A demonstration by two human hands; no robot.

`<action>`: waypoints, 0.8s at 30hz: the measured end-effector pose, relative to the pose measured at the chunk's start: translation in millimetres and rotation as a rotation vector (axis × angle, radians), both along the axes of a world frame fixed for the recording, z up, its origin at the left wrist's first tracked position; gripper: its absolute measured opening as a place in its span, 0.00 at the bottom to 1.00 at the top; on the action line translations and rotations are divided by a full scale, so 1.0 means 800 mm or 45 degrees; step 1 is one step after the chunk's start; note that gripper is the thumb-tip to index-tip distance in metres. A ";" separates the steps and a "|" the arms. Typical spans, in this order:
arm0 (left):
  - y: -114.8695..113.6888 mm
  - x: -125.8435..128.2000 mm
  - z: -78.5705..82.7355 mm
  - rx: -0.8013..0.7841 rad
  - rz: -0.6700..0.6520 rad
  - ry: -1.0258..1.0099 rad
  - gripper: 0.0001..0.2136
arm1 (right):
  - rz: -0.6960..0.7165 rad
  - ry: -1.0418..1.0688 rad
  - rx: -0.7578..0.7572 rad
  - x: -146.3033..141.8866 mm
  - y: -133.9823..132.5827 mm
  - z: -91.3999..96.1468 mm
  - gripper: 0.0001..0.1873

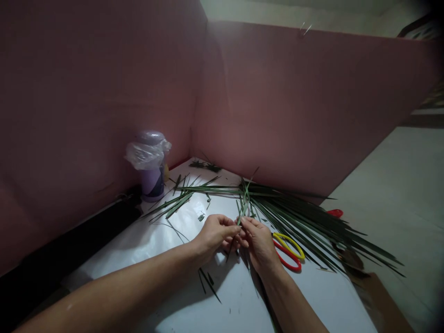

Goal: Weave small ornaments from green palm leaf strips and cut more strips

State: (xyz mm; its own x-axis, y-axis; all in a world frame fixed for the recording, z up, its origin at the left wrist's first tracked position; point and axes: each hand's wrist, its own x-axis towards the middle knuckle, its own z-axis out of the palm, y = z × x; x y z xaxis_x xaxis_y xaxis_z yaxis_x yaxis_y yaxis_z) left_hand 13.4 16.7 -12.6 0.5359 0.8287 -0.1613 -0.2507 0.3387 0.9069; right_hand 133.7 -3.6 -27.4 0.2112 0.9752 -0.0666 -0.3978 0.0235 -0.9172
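Note:
My left hand (218,235) and my right hand (257,238) meet over the white tabletop, fingers pinched close together. Between the fingertips are narrow green leaf strips (245,203), crossing each other and rising away from me. Both hands are closed on these strips; the exact point of the pinch is partly hidden by the fingers. Scissors (290,253) with one red and one yellow handle loop lie just right of my right hand, their blades hidden. Behind them a bundle of long green leaves (298,215) fans out to the right.
More cut leaf strips (187,196) lie to the left, with small scraps (210,280) nearer me. A purple container (152,182) topped with clear plastic stands at the back left. Pink walls (263,106) enclose the white table (138,259) behind. Something red (335,213) shows beyond the leaves.

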 end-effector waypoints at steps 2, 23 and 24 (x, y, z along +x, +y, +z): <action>0.000 0.000 -0.001 0.002 0.001 0.004 0.06 | -0.011 0.001 0.007 0.000 -0.001 0.001 0.13; 0.003 0.000 -0.005 -0.016 -0.090 -0.099 0.05 | 0.038 0.102 0.077 0.000 -0.001 0.000 0.11; 0.002 0.000 -0.005 -0.010 -0.090 -0.103 0.06 | 0.037 0.104 0.077 -0.001 -0.001 0.000 0.11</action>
